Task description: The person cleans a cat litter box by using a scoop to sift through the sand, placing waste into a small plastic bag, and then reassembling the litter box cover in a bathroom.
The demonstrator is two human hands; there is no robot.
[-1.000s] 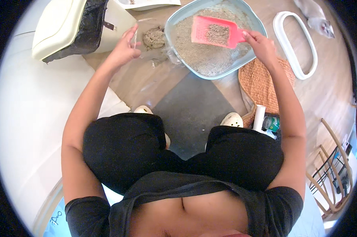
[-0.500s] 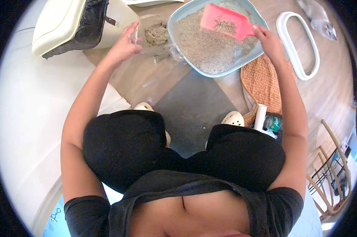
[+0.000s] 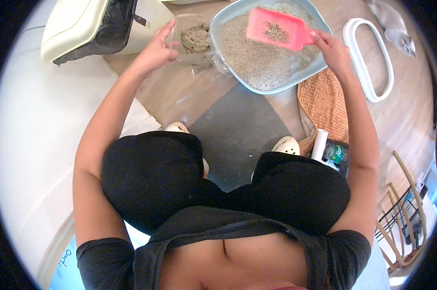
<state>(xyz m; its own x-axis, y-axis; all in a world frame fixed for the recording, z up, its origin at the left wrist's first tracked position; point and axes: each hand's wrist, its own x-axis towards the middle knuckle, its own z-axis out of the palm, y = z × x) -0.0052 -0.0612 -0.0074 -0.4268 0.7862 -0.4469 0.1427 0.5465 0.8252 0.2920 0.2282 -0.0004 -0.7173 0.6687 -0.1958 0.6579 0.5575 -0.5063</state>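
My right hand (image 3: 333, 50) is closed round the handle of a pink litter scoop (image 3: 300, 31). A small heap of litter lies in its pan, above the far right part of a pale blue litter box (image 3: 271, 92). Sandy litter (image 3: 247, 58) covers the bottom of the box. At the left, my left hand (image 3: 156, 50) is raised with its fingers apart and nothing visible between them. Just right of it, a clump of used litter (image 3: 195, 39) lies in what looks like a clear plastic bag (image 3: 218, 62) against the box's left side.
A cream bin (image 3: 75, 26) with a black liner stands at the far left. On the right lie a white oval rim (image 3: 391, 82) and an orange woven mat (image 3: 325, 104). A white roll (image 3: 319, 144) and a bottle (image 3: 335, 152) are near my right knee. A cat (image 3: 391, 29) is at the far right.
The view has shifted slightly. Litter in the scoop's pan has shrunk to a smaller heap while the scoop stays over the box. My left hand's fingers have spread a little.
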